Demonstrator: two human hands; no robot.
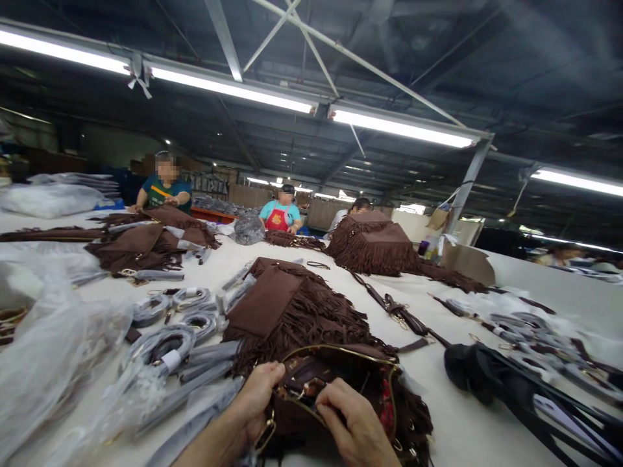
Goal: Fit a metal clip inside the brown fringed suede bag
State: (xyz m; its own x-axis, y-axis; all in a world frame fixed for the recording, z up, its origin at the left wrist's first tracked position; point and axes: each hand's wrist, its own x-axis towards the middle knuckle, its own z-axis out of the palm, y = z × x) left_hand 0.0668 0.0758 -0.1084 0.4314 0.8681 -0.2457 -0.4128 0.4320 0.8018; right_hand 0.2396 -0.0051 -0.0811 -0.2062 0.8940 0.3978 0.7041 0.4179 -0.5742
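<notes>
Both hands at the bottom middle: left hand gripping the brown bag rim, right hand pinching inside; best held wide, steady.

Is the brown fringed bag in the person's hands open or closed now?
Open. The brown fringed bag has its zipper rim spread wide, and the left hand and right hand hold its mouth.

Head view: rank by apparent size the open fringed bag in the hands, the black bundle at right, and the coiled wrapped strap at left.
1. open fringed bag
2. black bundle
3. coiled wrapped strap
The bag lies nearest the camera, so its lead may be overstated.
</notes>
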